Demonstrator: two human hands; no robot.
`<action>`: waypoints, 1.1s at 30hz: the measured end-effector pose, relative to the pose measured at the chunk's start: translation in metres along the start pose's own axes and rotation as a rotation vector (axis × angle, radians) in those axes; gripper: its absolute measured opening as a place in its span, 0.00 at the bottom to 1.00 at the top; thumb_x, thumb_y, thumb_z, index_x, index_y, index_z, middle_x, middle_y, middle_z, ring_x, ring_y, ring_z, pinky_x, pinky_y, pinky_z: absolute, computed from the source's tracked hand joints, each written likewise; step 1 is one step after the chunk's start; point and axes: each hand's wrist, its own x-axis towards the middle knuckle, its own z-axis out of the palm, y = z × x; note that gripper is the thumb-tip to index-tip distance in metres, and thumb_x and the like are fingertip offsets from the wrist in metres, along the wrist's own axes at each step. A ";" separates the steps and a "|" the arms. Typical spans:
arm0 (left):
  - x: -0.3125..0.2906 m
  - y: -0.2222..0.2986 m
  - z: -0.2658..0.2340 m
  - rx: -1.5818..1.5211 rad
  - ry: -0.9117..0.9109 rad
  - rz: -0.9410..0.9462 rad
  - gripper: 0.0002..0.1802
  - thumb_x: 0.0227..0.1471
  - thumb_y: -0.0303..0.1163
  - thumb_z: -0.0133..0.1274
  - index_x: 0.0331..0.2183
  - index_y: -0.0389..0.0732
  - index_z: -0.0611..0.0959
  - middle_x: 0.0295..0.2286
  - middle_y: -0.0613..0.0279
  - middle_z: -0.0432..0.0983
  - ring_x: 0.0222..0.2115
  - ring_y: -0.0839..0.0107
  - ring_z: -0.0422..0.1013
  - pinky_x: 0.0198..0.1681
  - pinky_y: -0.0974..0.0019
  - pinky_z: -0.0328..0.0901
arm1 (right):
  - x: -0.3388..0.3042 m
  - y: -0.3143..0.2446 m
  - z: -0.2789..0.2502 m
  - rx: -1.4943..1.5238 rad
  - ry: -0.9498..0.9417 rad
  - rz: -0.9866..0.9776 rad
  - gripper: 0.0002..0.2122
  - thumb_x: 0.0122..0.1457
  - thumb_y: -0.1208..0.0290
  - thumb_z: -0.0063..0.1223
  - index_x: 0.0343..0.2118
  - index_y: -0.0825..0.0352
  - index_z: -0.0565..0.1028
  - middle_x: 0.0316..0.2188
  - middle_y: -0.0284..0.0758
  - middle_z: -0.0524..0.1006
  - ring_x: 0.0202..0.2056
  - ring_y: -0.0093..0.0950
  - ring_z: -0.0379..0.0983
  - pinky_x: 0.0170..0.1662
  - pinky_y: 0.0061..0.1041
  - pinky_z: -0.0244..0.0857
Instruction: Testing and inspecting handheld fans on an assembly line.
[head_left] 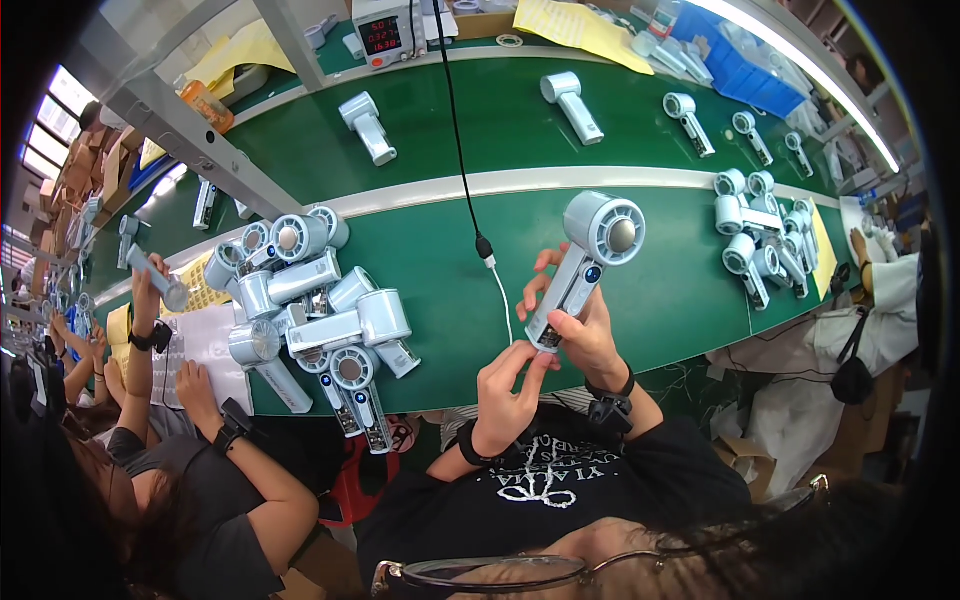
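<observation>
A light blue handheld fan (572, 285) stands tilted in front of me, its round head up and its handle down. My right hand (590, 340) is wrapped round the lower handle, thumb on the front, where an opened section bares the inside parts. At the handle's bottom end, my left hand (510, 395) pinches with thumb and forefinger. A thin white cable (500, 295) hangs from a black connector (484, 246) and runs down into the left hand's fingers. Its plug is hidden by them. A small lit display (593, 274) shows on the handle.
Piled fans (330, 325) lie left on the green table (450, 370), with another pile (765, 235) right. Beyond a pale rail, several fans lie spaced along a green strip (480, 110). A power supply (385, 35) and blue bin (745, 60) stand behind. A co-worker's hand (150, 285) holds a fan left.
</observation>
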 end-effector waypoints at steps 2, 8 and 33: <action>0.002 0.000 -0.001 0.049 0.016 0.033 0.08 0.57 0.22 0.48 0.28 0.27 0.77 0.25 0.56 0.77 0.26 0.70 0.75 0.30 0.71 0.67 | 0.000 -0.002 0.001 -0.001 0.007 0.048 0.37 0.49 0.75 0.58 0.60 0.65 0.49 0.47 0.39 0.60 0.35 0.28 0.69 0.37 0.32 0.69; 0.008 -0.008 -0.002 0.027 0.028 -0.007 0.07 0.55 0.21 0.49 0.27 0.28 0.77 0.24 0.56 0.77 0.25 0.69 0.75 0.29 0.71 0.66 | 0.006 -0.008 -0.001 -0.048 0.004 0.082 0.35 0.51 0.78 0.56 0.60 0.64 0.49 0.48 0.39 0.60 0.36 0.29 0.69 0.37 0.32 0.71; 0.028 -0.018 -0.021 0.014 0.182 -0.088 0.12 0.61 0.26 0.44 0.28 0.28 0.77 0.26 0.57 0.77 0.27 0.73 0.75 0.32 0.74 0.66 | 0.285 -0.021 -0.224 -2.046 0.613 -0.386 0.26 0.47 0.63 0.65 0.45 0.72 0.68 0.37 0.46 0.73 0.43 0.45 0.69 0.46 0.41 0.64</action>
